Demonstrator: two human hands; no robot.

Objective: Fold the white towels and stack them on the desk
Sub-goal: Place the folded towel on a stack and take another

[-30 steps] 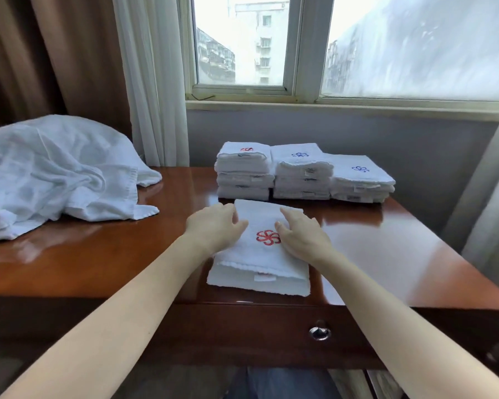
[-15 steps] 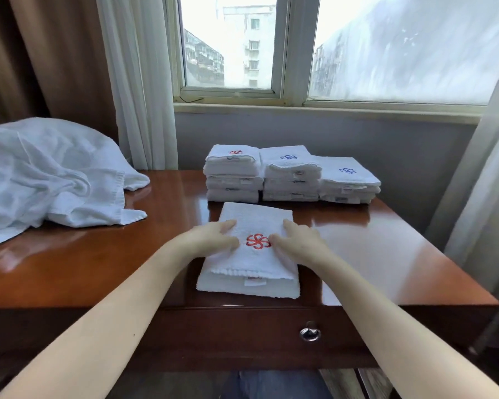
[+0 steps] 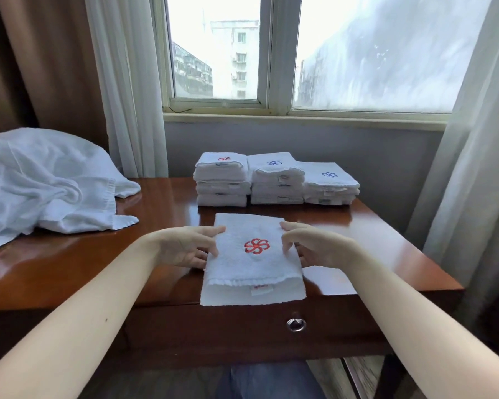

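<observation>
At the front edge of the brown wooden desk [image 3: 69, 272]: folded white towel [image 3: 254, 272], red emblem.
Left hand [image 3: 182, 249] and right hand [image 3: 320, 249] grip its sides, fingers curled.

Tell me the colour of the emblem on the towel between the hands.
Red emblem on the folded towel; head view.

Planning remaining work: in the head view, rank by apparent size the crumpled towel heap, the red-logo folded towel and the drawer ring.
1. crumpled towel heap, partly cut off
2. red-logo folded towel, nearer the camera
3. drawer ring
</observation>
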